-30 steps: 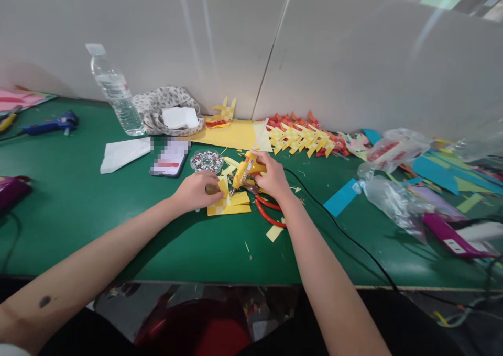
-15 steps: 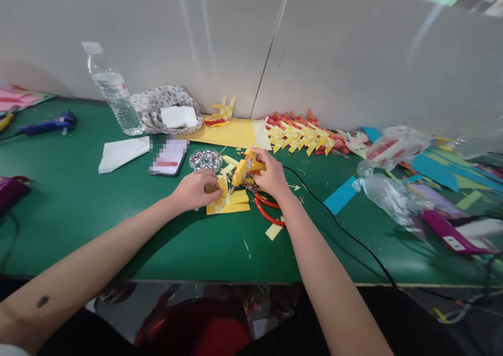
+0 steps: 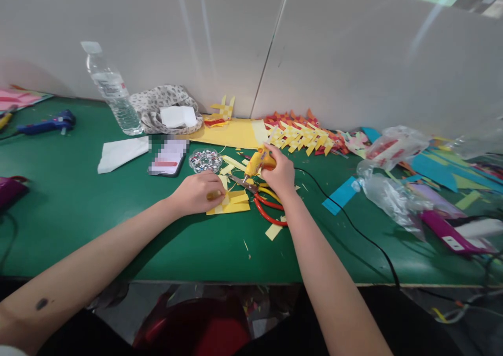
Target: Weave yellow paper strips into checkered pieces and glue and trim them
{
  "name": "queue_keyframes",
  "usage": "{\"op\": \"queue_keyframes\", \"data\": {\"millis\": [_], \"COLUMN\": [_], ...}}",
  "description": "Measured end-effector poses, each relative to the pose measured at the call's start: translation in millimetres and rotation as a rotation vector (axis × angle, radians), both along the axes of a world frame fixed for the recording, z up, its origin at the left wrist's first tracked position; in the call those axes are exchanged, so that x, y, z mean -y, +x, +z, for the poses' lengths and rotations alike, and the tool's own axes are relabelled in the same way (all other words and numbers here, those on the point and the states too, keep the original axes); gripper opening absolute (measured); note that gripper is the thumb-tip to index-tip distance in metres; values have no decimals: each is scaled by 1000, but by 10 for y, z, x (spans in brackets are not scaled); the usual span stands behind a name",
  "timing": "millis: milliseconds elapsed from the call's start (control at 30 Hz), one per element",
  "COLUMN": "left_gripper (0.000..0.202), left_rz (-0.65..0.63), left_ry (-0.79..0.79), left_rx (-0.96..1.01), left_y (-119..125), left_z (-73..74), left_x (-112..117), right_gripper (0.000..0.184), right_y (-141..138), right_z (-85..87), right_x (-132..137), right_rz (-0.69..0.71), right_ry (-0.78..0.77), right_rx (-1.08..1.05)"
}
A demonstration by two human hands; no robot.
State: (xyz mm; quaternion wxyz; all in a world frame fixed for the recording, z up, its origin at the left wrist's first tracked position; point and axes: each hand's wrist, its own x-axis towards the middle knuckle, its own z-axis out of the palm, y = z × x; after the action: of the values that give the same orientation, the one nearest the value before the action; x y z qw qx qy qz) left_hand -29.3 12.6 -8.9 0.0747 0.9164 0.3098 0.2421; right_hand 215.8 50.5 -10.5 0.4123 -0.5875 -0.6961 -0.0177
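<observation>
My right hand (image 3: 280, 171) is wrapped round a yellow hot glue gun (image 3: 256, 162), its nozzle pointing down over the blades of red-handled scissors (image 3: 271, 221). The fingers of my left hand (image 3: 199, 192) are closed in a pinch on a strip of the yellow woven paper piece (image 3: 231, 207), which lies on the table. Part of that paper is hidden under the hand. Just behind it stands a clear round tray (image 3: 205, 160) of small black-and-white pieces that look like craft eyes.
On the green table (image 3: 157, 251) a water bottle (image 3: 113, 94) and a phone (image 3: 168, 157) stand to the left. Folded yellow paper fish (image 3: 301, 136) line the wall. Plastic bags (image 3: 393, 193) and a purple power strip (image 3: 451, 233) lie right; the glue gun's black cord (image 3: 353, 225) trails there.
My right hand has moved the glue gun to the right, away from the woven paper. My left hand has shifted slightly right, its thumb and fingers now closer together on the paper.
</observation>
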Motion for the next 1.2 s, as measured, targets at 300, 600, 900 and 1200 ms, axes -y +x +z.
{"op": "queue_keyframes", "data": {"millis": [300, 600, 900, 1200], "left_gripper": [25, 25, 28, 29], "left_rz": [-34, -80, -118, -134], "left_ry": [96, 243, 335, 280], "left_rx": [-49, -125, -192, -236], "left_y": [-28, -21, -17, -21], "left_z": [14, 4, 28, 82], "left_x": [17, 19, 55, 74], "right_gripper": [66, 66, 63, 65], "right_y": [86, 82, 68, 82], "right_z": [134, 42, 39, 7], "right_x": [39, -4, -1, -18], "right_rz": [-12, -166, -226, -213], "right_ry": [-25, -61, -78, -68], "right_rx": [216, 52, 45, 64]}}
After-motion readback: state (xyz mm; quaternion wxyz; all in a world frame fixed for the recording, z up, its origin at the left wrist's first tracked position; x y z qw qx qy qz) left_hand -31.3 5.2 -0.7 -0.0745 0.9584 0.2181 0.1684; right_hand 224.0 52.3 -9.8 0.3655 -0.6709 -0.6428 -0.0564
